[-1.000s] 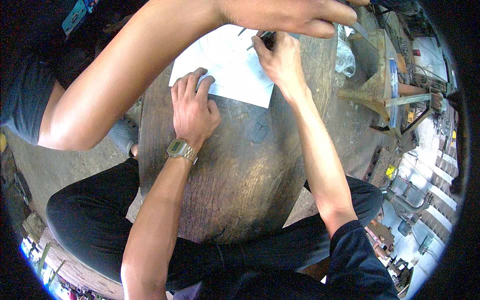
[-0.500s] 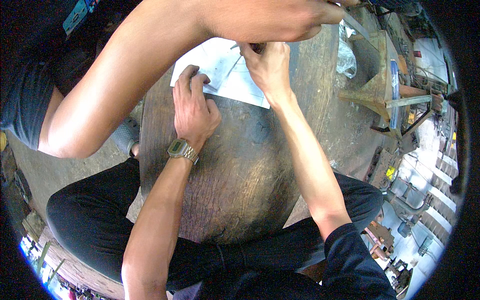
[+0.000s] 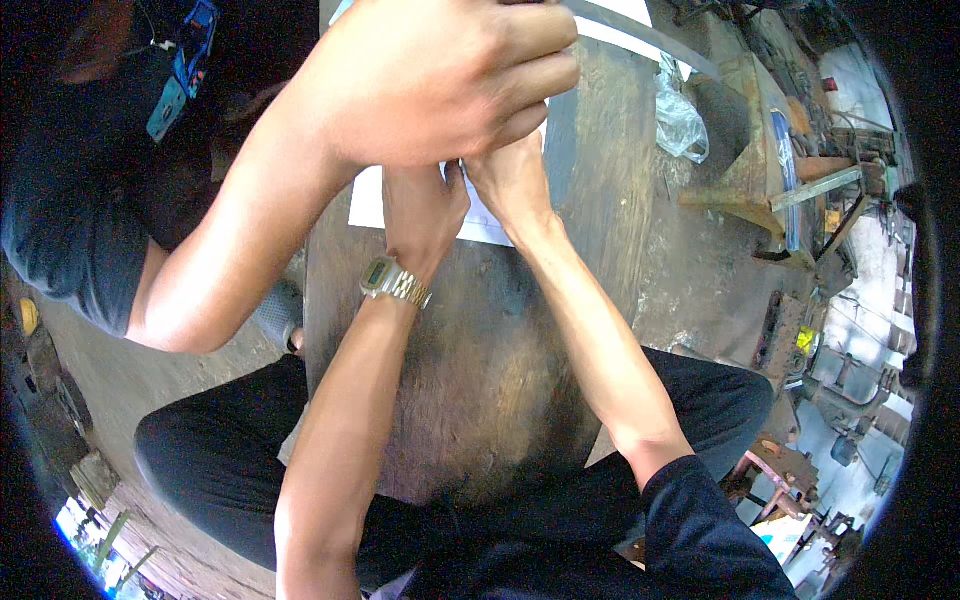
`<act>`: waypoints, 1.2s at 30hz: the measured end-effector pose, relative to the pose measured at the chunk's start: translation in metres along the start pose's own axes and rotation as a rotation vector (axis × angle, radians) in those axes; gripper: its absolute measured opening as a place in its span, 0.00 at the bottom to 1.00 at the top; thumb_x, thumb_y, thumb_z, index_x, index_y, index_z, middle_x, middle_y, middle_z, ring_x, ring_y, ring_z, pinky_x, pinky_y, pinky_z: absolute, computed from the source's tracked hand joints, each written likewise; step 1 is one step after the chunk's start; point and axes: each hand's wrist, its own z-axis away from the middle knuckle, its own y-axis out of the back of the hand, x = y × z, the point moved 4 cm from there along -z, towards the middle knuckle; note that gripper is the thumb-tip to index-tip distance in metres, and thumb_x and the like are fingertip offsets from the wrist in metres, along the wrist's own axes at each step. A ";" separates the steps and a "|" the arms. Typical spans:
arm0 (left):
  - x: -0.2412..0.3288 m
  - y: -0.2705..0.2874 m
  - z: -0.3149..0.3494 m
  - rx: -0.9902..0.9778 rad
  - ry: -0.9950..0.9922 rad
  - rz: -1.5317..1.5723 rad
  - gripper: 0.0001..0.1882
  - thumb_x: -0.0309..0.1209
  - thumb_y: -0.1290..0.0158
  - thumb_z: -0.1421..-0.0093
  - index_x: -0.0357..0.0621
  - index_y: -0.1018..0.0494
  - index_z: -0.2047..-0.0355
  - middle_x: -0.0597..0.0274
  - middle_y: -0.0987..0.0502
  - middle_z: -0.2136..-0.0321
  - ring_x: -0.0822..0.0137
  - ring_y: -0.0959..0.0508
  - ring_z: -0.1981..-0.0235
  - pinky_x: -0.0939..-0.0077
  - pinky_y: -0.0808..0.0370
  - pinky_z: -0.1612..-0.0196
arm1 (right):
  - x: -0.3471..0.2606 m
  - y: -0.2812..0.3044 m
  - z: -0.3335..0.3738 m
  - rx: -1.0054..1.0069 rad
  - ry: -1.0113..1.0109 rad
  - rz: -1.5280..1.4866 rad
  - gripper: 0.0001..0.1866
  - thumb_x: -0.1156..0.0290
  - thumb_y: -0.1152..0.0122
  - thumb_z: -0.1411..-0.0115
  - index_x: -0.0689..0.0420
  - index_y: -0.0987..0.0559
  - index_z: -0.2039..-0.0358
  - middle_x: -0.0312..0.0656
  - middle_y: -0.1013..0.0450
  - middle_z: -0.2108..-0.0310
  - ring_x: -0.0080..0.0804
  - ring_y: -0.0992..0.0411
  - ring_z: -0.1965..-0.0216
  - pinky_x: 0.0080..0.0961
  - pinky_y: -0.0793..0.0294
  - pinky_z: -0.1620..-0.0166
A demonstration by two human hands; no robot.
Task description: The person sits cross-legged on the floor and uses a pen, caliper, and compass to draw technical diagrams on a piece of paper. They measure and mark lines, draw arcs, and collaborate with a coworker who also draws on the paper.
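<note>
We looked down past two bare forearms at a dark wooden desk (image 3: 480, 390), with a sheet of white paper (image 3: 367, 203) lying flat on its far part. Our left hand (image 3: 424, 212), wearing a metal watch (image 3: 378, 276) on the wrist, rested over the near edge of the paper, and our right hand (image 3: 514, 190) lay just beside it, angled in toward it. A co-worker's hand (image 3: 450, 88) reached in from the left, above both of ours, and hid our fingers, so we could not tell how far open they were on either side or whether they had hold of anything. The co-worker's own fingers were curled, their grip out of sight. Beyond that hand, a long grey strip (image 3: 652, 38) ran across more white sheet (image 3: 612, 38) toward the right; we could not tell whether this was the same paper. A clear plastic bag (image 3: 681, 122) hung near the desk's right edge. As for progress, the paper was already laid out with hands over it, and the work seemed to be under way; the parts in view showed no clear marks, and with the middle covered, we could not judge what was finished or left.
</note>
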 end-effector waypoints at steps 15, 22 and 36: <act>-0.116 -0.050 0.007 0.153 -0.451 -0.029 0.14 0.41 0.44 0.33 0.43 0.20 0.59 0.57 0.19 0.64 0.57 0.20 0.59 0.62 0.23 0.59 | 0.008 0.004 -0.006 -0.224 -0.128 0.005 0.12 0.69 0.29 0.43 0.65 0.16 0.63 0.58 0.19 0.66 0.55 0.19 0.62 0.43 0.20 0.55; 0.045 0.073 -0.082 -0.079 -1.012 -0.281 0.14 0.40 0.43 0.37 0.42 0.21 0.61 0.57 0.19 0.65 0.57 0.21 0.60 0.63 0.23 0.60 | 0.047 0.044 -0.001 -0.268 -0.286 0.054 0.19 0.64 0.27 0.42 0.66 0.15 0.57 0.56 0.17 0.66 0.44 0.16 0.66 0.38 0.18 0.58; 0.091 0.078 -0.095 -0.191 -1.200 -0.366 0.14 0.38 0.43 0.46 0.40 0.22 0.65 0.57 0.20 0.66 0.57 0.21 0.62 0.65 0.23 0.60 | 0.091 0.057 0.011 -0.159 -0.258 0.046 0.16 0.63 0.31 0.37 0.63 0.15 0.56 0.48 0.17 0.67 0.34 0.19 0.66 0.33 0.20 0.58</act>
